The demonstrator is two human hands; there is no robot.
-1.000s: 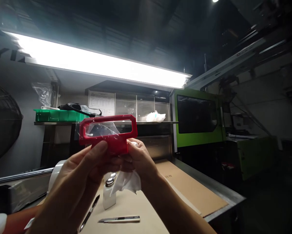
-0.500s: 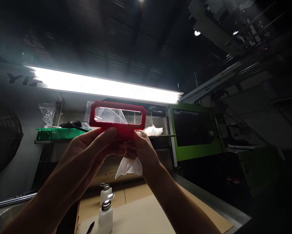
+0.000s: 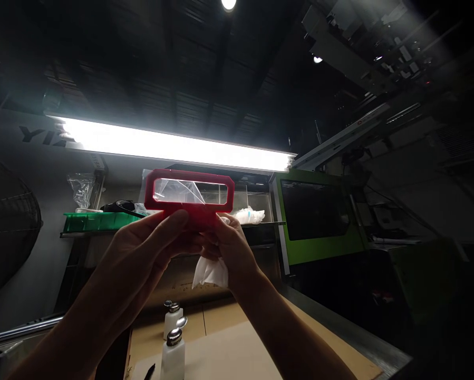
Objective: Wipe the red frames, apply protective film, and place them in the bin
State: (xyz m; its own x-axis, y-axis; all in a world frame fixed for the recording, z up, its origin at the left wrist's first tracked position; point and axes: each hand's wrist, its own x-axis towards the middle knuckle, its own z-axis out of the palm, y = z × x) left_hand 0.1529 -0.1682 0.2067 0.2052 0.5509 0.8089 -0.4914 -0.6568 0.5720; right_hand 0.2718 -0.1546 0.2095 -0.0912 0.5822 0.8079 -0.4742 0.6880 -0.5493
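At nine o'clock the dark fan guard (image 3: 7, 227) sits at the frame's edge, and just inside it a green tray (image 3: 98, 220) rests on the shelf with a crumpled clear bag (image 3: 80, 189) above it. Your left hand (image 3: 142, 253) comes up from seven o'clock and closes on the lower edge of the red frame (image 3: 189, 192), thumb laid across its front face, so the clear window stays free of fingers. You hold that frame raised near the centre, just below the long strip light (image 3: 173, 148) at twelve o'clock, which seems the reason for lifting it: the light shines through the window and shows the film or streaks on it. Your right hand (image 3: 229, 248) pinches the frame's bottom from the other side and also clutches a white wipe (image 3: 210, 273), which hangs below the palm ready to hand. Down at six o'clock two white dispenser bottles (image 3: 172, 338) stand on the cardboard-covered bench (image 3: 237, 348), close under your wrists. At three o'clock the green machine (image 3: 319, 216) stands well apart
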